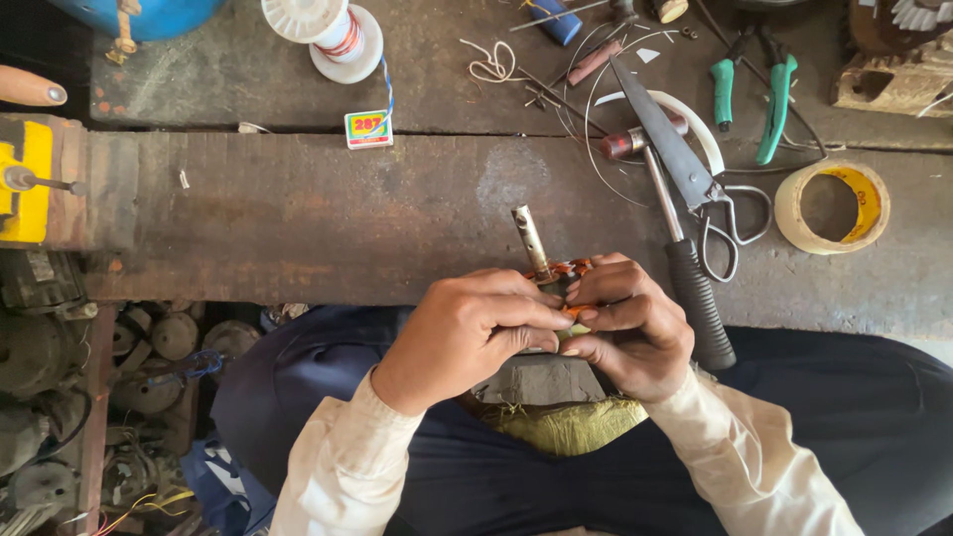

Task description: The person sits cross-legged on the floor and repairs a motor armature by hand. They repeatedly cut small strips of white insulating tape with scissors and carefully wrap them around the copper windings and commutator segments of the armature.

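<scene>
Head camera: worn wooden workbench [298, 218] filled frame. Left hand [467, 333] and right hand [630, 323] met at bench's near edge, fingers curled together, pinching copper-wound motor armature [556, 273], steel shaft [529, 236] tilted up. Scissors [695, 179], tape roll [832, 206] lay right; white spool [333, 35] beyond.

The motor rotor [549, 270] sits between the left hand [467, 333] and right hand [627, 328] at the bench's [298, 213] near edge; scissors [695, 179] lie right of it, a tape roll [832, 206] farther right, pliers [752, 89] behind
</scene>
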